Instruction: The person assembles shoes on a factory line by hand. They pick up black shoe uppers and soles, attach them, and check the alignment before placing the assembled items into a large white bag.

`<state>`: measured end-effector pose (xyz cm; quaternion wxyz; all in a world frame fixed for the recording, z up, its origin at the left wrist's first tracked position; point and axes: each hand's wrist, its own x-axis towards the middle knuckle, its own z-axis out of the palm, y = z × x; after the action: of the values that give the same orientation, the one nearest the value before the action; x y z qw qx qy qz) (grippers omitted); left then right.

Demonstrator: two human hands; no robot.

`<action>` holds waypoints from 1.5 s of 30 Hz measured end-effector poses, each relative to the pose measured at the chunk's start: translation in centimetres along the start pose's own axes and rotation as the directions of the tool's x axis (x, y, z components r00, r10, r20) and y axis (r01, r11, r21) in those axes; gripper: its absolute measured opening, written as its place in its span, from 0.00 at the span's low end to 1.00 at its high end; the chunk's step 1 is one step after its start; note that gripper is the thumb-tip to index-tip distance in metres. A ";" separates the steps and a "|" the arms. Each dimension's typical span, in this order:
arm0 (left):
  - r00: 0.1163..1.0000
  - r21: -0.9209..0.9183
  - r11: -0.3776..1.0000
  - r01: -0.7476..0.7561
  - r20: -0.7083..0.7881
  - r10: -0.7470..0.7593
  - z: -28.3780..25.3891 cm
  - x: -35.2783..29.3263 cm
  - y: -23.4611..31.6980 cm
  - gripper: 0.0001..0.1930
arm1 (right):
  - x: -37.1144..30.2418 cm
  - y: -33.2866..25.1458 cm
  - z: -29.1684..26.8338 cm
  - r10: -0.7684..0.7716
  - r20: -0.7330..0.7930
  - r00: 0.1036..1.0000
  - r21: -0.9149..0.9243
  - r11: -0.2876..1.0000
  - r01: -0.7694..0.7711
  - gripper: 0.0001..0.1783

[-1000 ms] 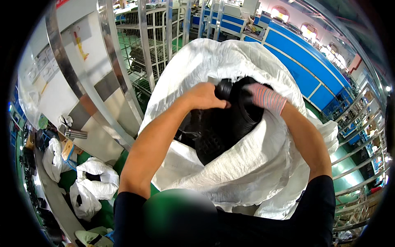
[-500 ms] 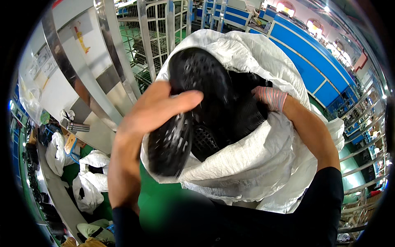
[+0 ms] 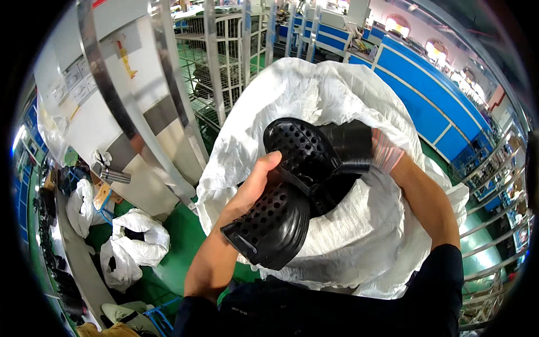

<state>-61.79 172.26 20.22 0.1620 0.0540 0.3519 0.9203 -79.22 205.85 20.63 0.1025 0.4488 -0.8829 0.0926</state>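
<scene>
My bare left hand (image 3: 254,188) is closed on black perforated clogs, its thumb up and its other fingers hidden. One perforated clog (image 3: 303,147) rises beyond the thumb. Another (image 3: 269,224) hangs over the near rim, across my wrist. Both are shiny, with rows of round holes. My right hand (image 3: 387,151), in a striped knit glove, reaches inside the sack's right side, against a smooth black clog (image 3: 349,145); its fingertips are hidden. The big white woven sack (image 3: 337,247) stands wide open in front of me, with more black pieces deep inside.
Smaller white sacks (image 3: 140,238) sit on the green floor at left, beside a low grey ledge (image 3: 84,269). Metal posts (image 3: 174,101) and a wire cage cart (image 3: 230,56) stand beyond. A blue-panelled bench (image 3: 426,92) is far right, with metal rails (image 3: 494,241) nearer.
The clogs at my left hand have turned and shifted rightward, and their holes now show sharply. My left hand moved right and lower. The smooth clog by my right hand has come more into view.
</scene>
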 end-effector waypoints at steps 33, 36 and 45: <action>0.642 -0.170 0.904 -0.392 -0.754 0.137 -27.4 -52.1 8.6 0.53 | 20.3 -59.2 22.5 -0.169 -0.414 0.895 0.775 0.451 0.443 0.21; 0.538 -0.126 0.875 -0.467 -0.826 0.169 -27.6 -54.5 9.0 0.54 | 22.4 -60.4 25.9 -0.251 -0.263 0.931 0.946 0.124 0.301 0.24; 0.346 0.019 0.793 -0.608 -0.893 0.287 -29.6 -54.2 14.5 0.60 | 42.2 -62.4 27.5 -0.868 0.020 0.496 0.944 -0.147 -0.296 0.39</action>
<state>-20.79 125.25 8.57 -0.2928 -0.3445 0.2010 0.8691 -55.63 129.95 9.77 -0.6030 0.5871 -0.2958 0.4519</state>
